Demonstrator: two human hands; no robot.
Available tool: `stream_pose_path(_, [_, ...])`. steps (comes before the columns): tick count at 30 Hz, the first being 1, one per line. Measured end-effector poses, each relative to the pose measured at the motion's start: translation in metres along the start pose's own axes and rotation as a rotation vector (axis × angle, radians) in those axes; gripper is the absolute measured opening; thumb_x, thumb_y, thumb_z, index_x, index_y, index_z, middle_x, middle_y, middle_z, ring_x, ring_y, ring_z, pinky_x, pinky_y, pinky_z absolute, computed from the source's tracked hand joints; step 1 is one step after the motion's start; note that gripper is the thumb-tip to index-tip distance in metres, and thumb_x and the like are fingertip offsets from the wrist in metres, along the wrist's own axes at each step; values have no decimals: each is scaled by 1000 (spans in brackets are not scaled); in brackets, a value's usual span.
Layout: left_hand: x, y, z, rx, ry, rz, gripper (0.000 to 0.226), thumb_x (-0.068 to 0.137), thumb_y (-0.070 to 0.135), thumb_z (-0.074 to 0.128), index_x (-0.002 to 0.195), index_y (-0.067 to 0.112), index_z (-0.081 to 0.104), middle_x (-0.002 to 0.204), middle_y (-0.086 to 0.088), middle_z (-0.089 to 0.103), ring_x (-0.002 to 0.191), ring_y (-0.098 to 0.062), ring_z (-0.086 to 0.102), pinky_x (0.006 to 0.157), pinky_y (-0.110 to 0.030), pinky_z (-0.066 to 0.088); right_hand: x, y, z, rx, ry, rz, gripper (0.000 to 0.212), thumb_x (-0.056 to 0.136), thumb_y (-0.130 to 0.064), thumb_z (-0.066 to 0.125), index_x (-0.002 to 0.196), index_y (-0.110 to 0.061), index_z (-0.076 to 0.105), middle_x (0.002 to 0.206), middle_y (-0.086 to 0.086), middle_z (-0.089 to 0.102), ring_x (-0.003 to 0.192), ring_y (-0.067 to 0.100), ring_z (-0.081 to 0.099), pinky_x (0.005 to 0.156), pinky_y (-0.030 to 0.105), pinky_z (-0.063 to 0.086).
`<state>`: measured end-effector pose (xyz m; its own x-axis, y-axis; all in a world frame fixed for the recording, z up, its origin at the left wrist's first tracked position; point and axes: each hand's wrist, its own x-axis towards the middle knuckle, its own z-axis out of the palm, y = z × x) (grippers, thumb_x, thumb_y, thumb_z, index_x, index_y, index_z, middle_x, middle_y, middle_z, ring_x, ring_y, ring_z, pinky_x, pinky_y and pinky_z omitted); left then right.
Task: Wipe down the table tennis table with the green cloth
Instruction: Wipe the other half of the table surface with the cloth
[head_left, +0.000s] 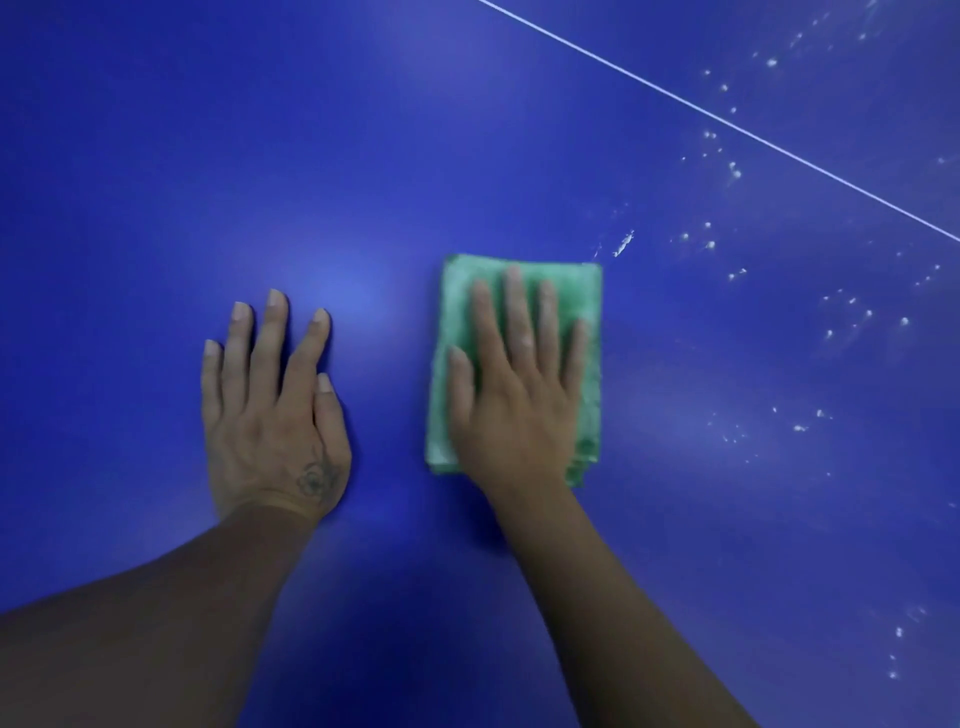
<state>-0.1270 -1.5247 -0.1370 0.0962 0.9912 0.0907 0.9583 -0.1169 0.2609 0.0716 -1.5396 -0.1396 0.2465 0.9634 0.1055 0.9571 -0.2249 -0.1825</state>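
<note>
The right hand's fingers (514, 322) lie straight and slightly spread, flat on the folded green cloth (582, 291), with the thumb along the cloth's left edge. Nothing is curled or pinched; the right hand (514, 395) presses the cloth from above, palm down. The cloth lies flat on the blue table tennis table (156, 156), near the middle of the view, folded into a thick rectangle that the hand nearly covers.

The left hand (272, 410) rests just beside it on the bare surface, fingers straight and a little apart, holding nothing. It appears to serve as a brace.

To the right of the cloth, white specks and smears (727, 171) are scattered over the tabletop, the nearest streak (623, 243) just beyond the cloth's far right corner. A thin white line (727, 122) runs diagonally across the upper right.

The dirty patch looks like the next ground to cover. To do the stroke well, the person would likely keep the palm flat so that pressure spreads across the whole pad, sweep rightward in overlapping passes, and gather the specks toward one edge so they are not pushed around. The folded layers could slip apart if the fingers lift.
</note>
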Motion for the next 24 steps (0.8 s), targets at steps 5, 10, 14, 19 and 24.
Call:
stream_pose_path(5, [-2, 0, 2, 2, 49, 17, 55, 109, 24, 41, 163, 19, 47, 176, -8, 32, 166, -32, 22, 134, -57, 17, 77, -49, 16, 49, 16, 15, 63, 111, -53, 33, 170, -32, 33, 180, -4, 23, 168, 23, 17, 134, 55, 6])
stream_pose_path(10, [-2, 0, 3, 4, 40, 20, 55, 110, 28, 38, 164, 20, 46, 178, -6, 30, 167, -31, 20, 134, -57, 15, 93, -2, 10, 81, 34, -39, 61, 109, -54, 43, 166, -30, 44, 176, -3, 34, 166, 25, 26, 135, 51, 10])
stream_pose_path(14, [-3, -1, 1, -16, 18, -5, 57, 111, 32, 37, 165, 20, 44, 179, -5, 27, 168, -29, 17, 135, -56, 12, 72, 84, -12, -27, -22, 129, 68, 110, -53, 39, 170, -22, 36, 178, 0, 29, 167, 27, 22, 135, 51, 12])
stream_pose_path(19, [-2, 1, -3, -29, 11, -10, 56, 110, 32, 39, 164, 17, 47, 178, -7, 29, 167, -32, 18, 136, -56, 12, 22, 132, -30, -38, -103, 256, 71, 113, -52, 28, 174, -17, 19, 183, 0, 12, 169, 25, 6, 135, 57, 5])
stream_pose_path(24, [0, 2, -2, -28, -10, -6, 58, 110, 33, 38, 164, 17, 46, 178, -8, 28, 167, -32, 17, 136, -56, 11, 31, 81, -18, -64, -89, 126, 71, 111, -49, 35, 172, -14, 26, 181, 4, 20, 169, 30, 12, 134, 61, 7])
